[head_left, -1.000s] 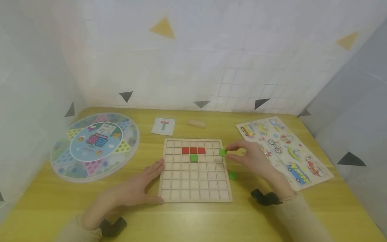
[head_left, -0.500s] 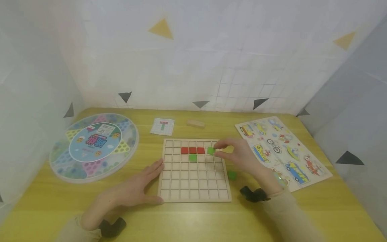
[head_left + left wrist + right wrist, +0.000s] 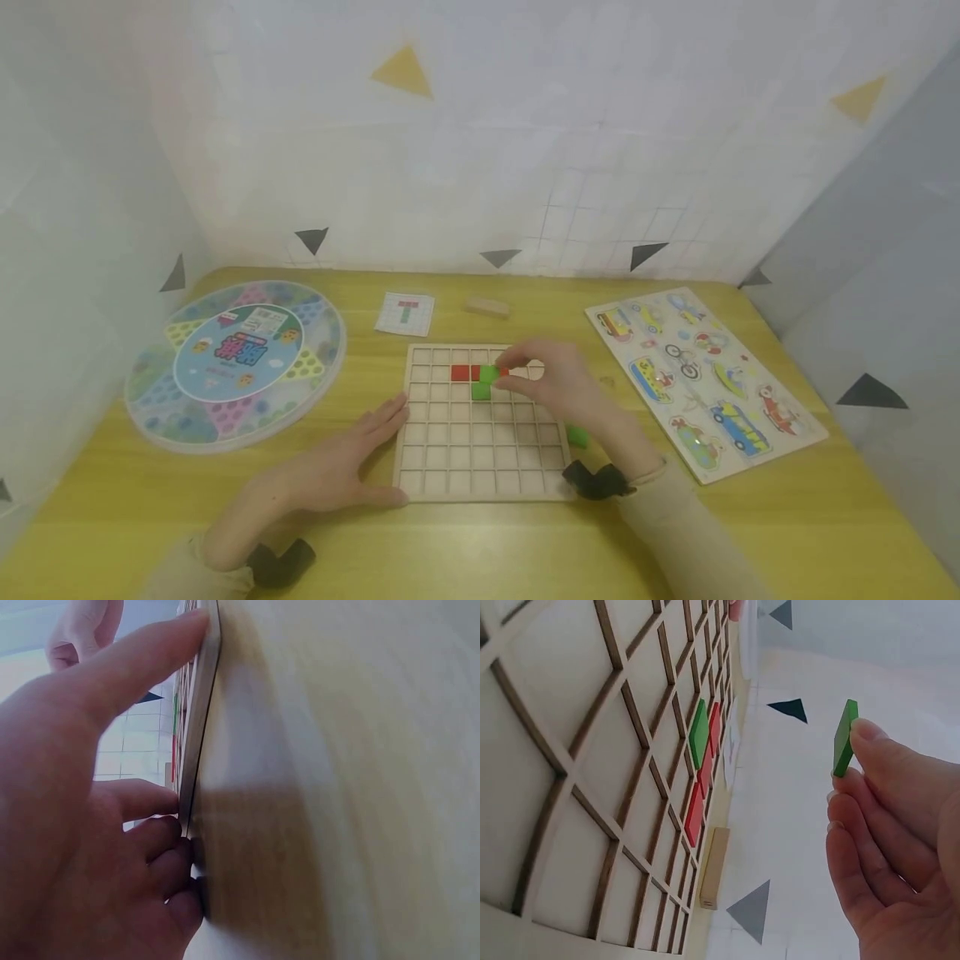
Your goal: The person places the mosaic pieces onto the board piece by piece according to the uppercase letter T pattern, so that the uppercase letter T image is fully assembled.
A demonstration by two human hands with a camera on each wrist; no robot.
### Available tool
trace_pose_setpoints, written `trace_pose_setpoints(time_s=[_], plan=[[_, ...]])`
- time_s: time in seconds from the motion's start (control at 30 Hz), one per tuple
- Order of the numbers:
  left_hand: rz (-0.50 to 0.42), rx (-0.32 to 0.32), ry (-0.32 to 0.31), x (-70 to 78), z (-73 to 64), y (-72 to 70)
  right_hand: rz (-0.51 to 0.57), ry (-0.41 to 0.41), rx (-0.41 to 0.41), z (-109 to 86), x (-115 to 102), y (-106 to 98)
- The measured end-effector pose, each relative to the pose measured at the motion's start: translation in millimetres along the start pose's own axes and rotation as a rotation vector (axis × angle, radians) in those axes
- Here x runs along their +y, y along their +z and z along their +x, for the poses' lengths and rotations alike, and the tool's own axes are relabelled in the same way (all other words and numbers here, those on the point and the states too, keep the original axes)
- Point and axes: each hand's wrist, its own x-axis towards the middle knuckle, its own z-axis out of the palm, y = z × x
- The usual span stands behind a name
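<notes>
My right hand (image 3: 562,383) pinches a green square tile (image 3: 845,739) between thumb and fingertips, held above the wooden grid board (image 3: 448,458). In the head view that tile overlaps part of the row of red tiles (image 3: 460,372). Directly below the row's middle, one green tile (image 3: 480,392) lies in a cell. My left hand (image 3: 330,475) rests beside the board, its thumb at the near left corner and its fingers touching the left edge. Another green tile (image 3: 577,437) lies on the table by the board's right edge, close to my right wrist.
Behind the board lie a small card (image 3: 405,313) with a red-and-green T and a wooden block (image 3: 487,307). A round game board (image 3: 236,367) sits at the left. A picture puzzle board (image 3: 705,375) lies at the right. Walls enclose the yellow table (image 3: 480,550).
My right hand has carried the green tile leftward from the board's right edge to over the red row. The left hand has stayed at the board's left edge.
</notes>
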Motion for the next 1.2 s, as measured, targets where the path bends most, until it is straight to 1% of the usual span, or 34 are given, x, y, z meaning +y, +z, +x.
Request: trace_pose_setpoints(time_s=[0.1,0.3,0.43,0.53,0.73,0.9,1.07,1.2], plan=[[0.003,0.005,-0.004,-0.9,0.3,0.3,0.018,-0.008,0.013,0.0,-1,4],[-0.001,0.008,-0.007,-0.7,0.0,0.8,0.011,0.011,-0.020,-1.3,4,13],[-0.004,0.004,-0.015,-0.5,0.2,0.4,0.038,0.019,-0.033,-1.7,8,16],[-0.001,0.001,-0.017,-0.2,0.3,0.5,0.053,0.040,-0.049,-2.2,12,18],[0.008,0.005,0.004,0.3,0.5,1.1,0.088,0.098,-0.072,-3.0,19,20],[0.007,0.001,-0.016,0.9,0.8,0.1,0.092,0.157,-0.120,-3.3,25,25],[0.007,0.000,-0.023,1.0,1.2,-0.4,0.096,0.178,-0.159,-4.0,26,29],[0.004,-0.004,-0.027,1.1,1.1,-0.4,0.089,0.168,-0.177,-4.7,22,29]])
